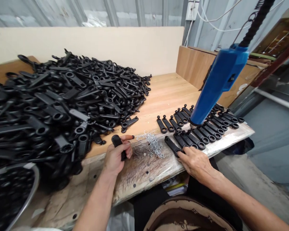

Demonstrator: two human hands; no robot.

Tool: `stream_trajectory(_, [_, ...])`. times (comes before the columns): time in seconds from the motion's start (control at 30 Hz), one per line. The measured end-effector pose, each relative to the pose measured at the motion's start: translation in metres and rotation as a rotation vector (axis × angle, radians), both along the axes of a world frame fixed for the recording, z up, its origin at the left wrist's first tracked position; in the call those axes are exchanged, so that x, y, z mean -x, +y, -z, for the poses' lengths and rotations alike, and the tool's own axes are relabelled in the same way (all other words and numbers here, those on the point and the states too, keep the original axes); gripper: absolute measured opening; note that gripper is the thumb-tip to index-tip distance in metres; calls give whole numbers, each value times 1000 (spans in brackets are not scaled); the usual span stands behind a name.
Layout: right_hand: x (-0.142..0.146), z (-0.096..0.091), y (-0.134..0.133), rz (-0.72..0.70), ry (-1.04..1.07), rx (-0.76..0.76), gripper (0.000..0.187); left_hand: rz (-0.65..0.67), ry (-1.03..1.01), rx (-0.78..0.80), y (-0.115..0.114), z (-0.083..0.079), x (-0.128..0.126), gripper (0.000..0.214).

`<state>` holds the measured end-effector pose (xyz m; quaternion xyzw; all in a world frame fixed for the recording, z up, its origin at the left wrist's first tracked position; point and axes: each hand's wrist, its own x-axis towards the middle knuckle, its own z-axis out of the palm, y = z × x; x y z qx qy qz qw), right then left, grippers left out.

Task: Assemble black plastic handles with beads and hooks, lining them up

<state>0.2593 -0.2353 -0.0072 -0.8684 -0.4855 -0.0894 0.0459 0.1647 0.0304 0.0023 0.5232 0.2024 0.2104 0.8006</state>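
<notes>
My left hand (117,157) is closed around a black plastic lever (117,141), held tilted over the front of the bench. An orange piece with a dark tip (128,137) sticks out beside those fingers; what it is I cannot tell. My right hand (195,162) grips the lower end of another black lever (171,143), lying at the left end of a row. Similar levers (202,134) with ring ends lie side by side in rows behind that hand. Between my hands is a small heap of silvery pins or screws (155,144).
A large pile of black levers (69,93) covers the left of the bench. A blue electric screwdriver (219,80) hangs over the rows at right. At lower left stands a metal-rimmed container (36,179) of dark parts. Wooden boards (190,64) edge the bench.
</notes>
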Motion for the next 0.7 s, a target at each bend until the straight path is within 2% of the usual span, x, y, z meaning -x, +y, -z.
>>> stream_trajectory(0.1, [-2, -7, 0, -64, 102, -150, 20, 91, 50, -14, -7, 4, -1, 23])
stream_trajectory(0.23, [1, -19, 12, -149, 275, -479, 20, 151, 83, -66, -23, 5, -1, 22])
stream_trajectory(0.33, [11, -30, 22, -151, 433, -646, 16, 180, 100, -128, -46, 3, 4, 22])
stream_trajectory(0.43, [23, -36, 21, -226, 601, -733, 16, 198, 137, -198, -80, 1, 16, 23])
stream_trajectory(0.57, [39, -27, 1, -283, 921, -865, 19, 190, 102, -279, -125, -3, 37, 19])
stream_trajectory(0.7, [53, -12, -21, -223, 1369, -1009, 22, 203, 63, -386, -159, -9, 49, 9])
